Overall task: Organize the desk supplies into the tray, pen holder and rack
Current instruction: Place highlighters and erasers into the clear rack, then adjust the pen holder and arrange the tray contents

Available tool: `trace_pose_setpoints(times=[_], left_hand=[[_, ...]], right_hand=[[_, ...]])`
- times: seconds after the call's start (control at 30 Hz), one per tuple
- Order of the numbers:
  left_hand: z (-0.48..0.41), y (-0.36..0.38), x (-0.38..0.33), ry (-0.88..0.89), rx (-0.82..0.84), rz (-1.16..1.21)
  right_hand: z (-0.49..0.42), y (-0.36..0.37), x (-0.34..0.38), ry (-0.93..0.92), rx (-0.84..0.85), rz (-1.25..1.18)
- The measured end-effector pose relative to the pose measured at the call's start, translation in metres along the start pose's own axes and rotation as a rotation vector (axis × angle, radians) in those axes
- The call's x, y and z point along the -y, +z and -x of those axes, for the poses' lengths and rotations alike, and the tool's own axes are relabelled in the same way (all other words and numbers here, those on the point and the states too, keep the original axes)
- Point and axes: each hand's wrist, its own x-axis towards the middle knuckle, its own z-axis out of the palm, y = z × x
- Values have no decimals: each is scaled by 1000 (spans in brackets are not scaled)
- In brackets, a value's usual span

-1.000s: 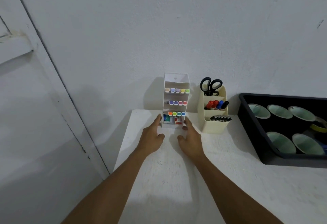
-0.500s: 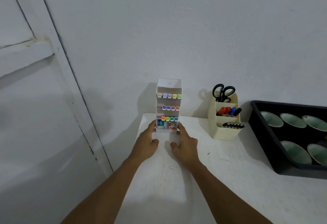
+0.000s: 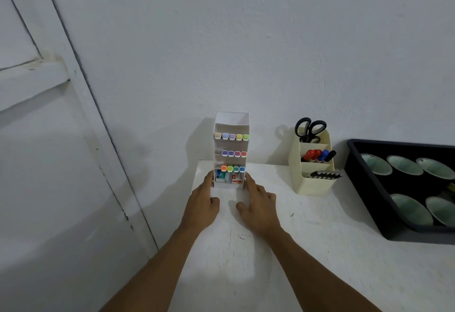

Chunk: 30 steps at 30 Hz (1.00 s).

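Observation:
A tall white rack point(image 3: 231, 120) stands at the table's back left corner, with three rows of coloured marker caps and small boxes in its bottom shelf. My left hand point(image 3: 202, 203) touches the left side of its base and my right hand point(image 3: 258, 204) touches the right side, so the rack is held between them. A cream pen holder point(image 3: 315, 183) to the right holds black scissors point(image 3: 309, 128), red, blue and black markers and several dark pens. A black tray point(image 3: 364, 178) with round green dishes sits at the far right.
The white table point(image 3: 295, 250) ends just left of the rack, and a white wall rises behind it. A white door panel point(image 3: 49, 188) fills the left side. Bare tabletop lies between my arms and the tray.
Both hands have slid the rack left, widening the gap to the pen holder. The camera view has also swung left, so the tray sits further right.

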Motion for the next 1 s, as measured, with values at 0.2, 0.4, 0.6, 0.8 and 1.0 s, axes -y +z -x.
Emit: trace_pose_setpoints(times=[0.2,0.4,0.6,0.8,1.0], left_hand=[[2,-1,1,23,50,-16],[3,-1,1,24,62,-8],[7,-1,-3,9,-123,28],[28,13,-18,304,-138,-116],[29,68,-72,305,118,71]], right_hand=[[2,1,1,-5,1,9],[1,4,-2,-7,0,0],[11,-6,-14,22,-50,-260],[43,-30,-61,46,-391,-372],[53,-61,-109,288,-676,-459]])
